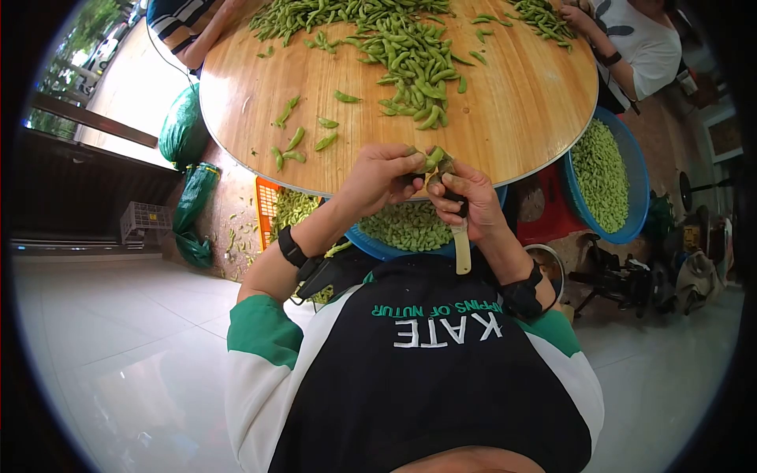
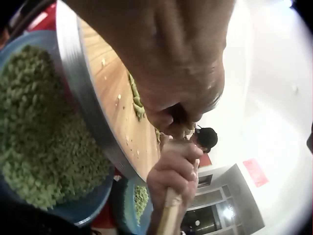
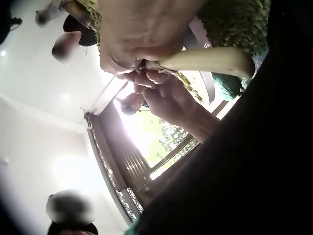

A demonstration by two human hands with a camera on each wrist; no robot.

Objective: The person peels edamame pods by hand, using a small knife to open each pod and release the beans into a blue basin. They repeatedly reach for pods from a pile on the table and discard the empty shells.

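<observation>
Over the near edge of the round wooden table, my two hands meet in the head view. Fingers and thumb of my left hand pinch a green soybean pod. My right hand grips a tool with a long cream handle that points down toward my chest. Its working end is hidden by the fingers. In the right wrist view the handle sticks out beside the touching fingertips. Below the hands stands a blue basin of shelled beans.
Heaped pods cover the far middle of the table, with several loose pods at the left. Another blue basin of beans stands at the right, an orange basket at the left. Two other people sit across the table.
</observation>
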